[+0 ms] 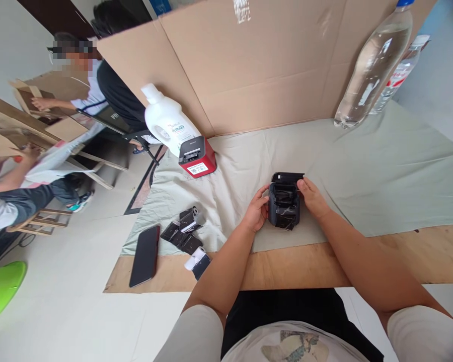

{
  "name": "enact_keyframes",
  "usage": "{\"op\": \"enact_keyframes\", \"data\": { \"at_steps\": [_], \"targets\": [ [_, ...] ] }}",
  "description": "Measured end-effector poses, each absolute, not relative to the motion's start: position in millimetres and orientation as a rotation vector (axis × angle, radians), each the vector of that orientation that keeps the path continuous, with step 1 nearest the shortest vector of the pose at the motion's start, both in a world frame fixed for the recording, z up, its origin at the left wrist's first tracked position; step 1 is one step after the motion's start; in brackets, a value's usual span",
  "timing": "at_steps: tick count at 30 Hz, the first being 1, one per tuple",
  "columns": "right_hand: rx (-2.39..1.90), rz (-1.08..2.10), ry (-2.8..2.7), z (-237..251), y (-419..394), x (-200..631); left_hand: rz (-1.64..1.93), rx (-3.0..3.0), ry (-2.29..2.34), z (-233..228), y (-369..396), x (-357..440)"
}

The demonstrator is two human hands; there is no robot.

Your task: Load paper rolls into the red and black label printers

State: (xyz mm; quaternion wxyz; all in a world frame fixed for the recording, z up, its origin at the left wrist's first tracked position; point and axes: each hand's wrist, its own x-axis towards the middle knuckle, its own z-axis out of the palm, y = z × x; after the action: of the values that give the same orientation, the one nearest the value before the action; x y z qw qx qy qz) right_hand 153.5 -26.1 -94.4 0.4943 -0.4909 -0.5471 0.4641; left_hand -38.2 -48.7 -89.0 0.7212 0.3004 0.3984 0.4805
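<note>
Between my hands is a small black device with its lid flipped up, which looks like a portable label printer. Dark, shiny material shows in its open bay, with a strip hanging over the near edge. My left hand wraps its left side. With thumb and fingers, my right hand grips the upper right corner by the raised lid. To the left lie a black paper roll with a crumpled dark strip and a black-and-white paper piece, partly behind my left forearm.
A phone lies at the table's left edge. Behind it stand a red and black box-shaped device and a white jug. Clear bottles stand back right against a cardboard panel. Other people work at far left.
</note>
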Motion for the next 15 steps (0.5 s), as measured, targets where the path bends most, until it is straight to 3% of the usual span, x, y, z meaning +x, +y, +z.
{"op": "enact_keyframes", "data": {
  "at_steps": [4, 15],
  "targets": [
    [-1.401, 0.968, -1.351, -96, -24, 155, 1.072, 0.823, 0.972, -86, -59, -30],
    [-1.671, 0.431, -1.923, -103, -24, 136, 1.008, 1.45, 1.779, -70, -61, -41]
  ]
}}
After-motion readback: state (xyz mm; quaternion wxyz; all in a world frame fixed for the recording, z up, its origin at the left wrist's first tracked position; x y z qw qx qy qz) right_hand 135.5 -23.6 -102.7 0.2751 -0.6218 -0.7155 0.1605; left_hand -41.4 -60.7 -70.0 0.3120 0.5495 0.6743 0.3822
